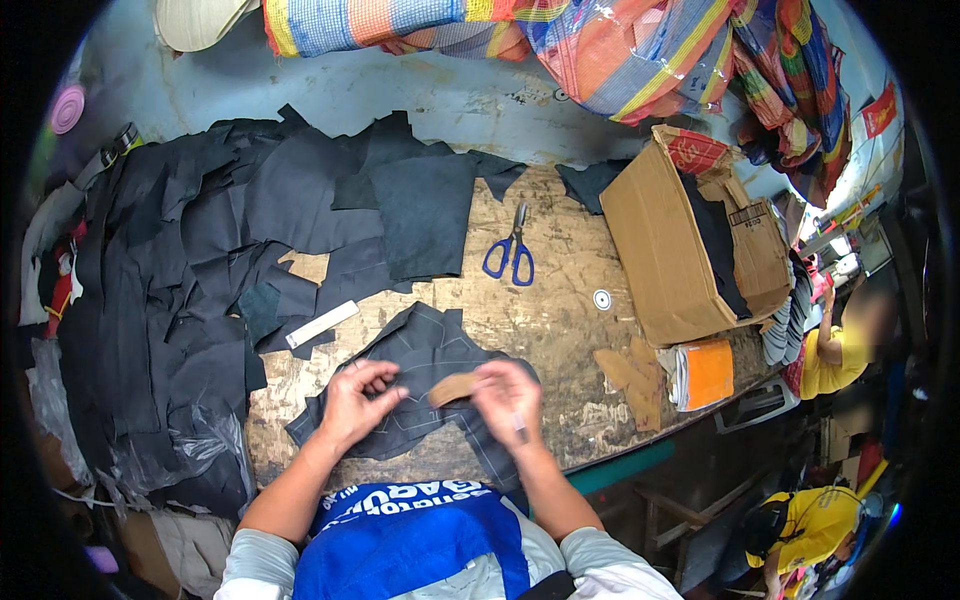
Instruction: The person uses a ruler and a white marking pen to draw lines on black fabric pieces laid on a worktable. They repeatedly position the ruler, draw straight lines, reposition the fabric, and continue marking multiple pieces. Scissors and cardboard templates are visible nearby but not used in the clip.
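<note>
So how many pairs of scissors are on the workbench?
1: blue-handled scissors lie on the bare wood beside the cardboard box, beyond both hands. Others may be hidden under the dark fabric pieces.

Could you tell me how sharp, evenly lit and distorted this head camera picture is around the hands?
Head view: the left hand, right hand and dark marked piece are sharp and evenly lit with soft shadows; the bench edge bows from the fisheye; corners are black; the plastic-covered striped bag shows slight glare; a nearby person's face is blurred.

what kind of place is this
Probably a small leather or shoe-making workshop: a worn wooden workbench heaped with dark cut leather pieces, blue-handled scissors, and a cardboard box of more pieces.
</note>
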Demonstrator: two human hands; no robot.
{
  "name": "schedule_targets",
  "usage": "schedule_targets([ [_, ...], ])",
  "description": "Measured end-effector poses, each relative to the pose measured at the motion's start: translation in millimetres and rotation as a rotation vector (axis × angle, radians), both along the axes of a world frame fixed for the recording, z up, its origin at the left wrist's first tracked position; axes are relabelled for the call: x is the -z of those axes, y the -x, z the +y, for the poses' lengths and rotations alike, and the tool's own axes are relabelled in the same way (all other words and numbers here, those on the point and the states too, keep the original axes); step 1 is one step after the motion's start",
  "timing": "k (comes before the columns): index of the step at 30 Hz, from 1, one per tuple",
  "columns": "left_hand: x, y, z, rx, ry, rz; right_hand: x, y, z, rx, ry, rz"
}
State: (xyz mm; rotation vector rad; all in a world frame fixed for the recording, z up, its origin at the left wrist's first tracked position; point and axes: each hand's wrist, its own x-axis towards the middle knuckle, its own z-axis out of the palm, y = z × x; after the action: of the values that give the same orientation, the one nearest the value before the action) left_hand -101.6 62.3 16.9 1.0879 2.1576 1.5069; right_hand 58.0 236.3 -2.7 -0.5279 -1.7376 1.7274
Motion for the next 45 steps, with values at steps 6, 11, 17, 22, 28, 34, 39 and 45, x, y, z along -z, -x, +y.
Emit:
schedule_targets([
  [6, 8.6, 75.5, 44.9, -0.261, 0.056, 0.126, 28.1, -50.6, 101.9, 0.616, -0.061, -0.018],
  [11, -9.3, 116.4, 113.2, -0.357, 0.403, 0.083, 51.0, -58.1, 104.2, 0.784, -0.521, -0.364],
  [17, 5.2, 140.3, 172.4, -0.498, 0.699, 0.060, 47.9, -54.1, 102.9, 0.813, -0.718, -0.382],
  [22, 15.7, 184.8, 178.6, -0.479, 0.260, -0.160, 45.9, -53.8, 103.8, 0.793, -0.713, -0.367],
  [28, -38.0, 218.7, 174.6, -0.440, 0.260, 0.108, 45.0, -53.9, 104.4, 0.796, -0.715, -0.341],
  [34, -64.1, 205.1, 174.9, -0.470, 0.733, 0.470, 49.5, -54.0, 106.1, 0.800, -0.616, -0.349],
  [39, -64.9, 197.7, 176.6, -0.453, 0.647, 0.652, 56.0, -54.2, 110.6, 0.818, -0.701, -0.329],
  [45, -72.7, 173.2, 212.0, -0.200, -0.188, 0.675, 51.5, -55.5, 106.7, 0.791, -0.596, -0.394],
])
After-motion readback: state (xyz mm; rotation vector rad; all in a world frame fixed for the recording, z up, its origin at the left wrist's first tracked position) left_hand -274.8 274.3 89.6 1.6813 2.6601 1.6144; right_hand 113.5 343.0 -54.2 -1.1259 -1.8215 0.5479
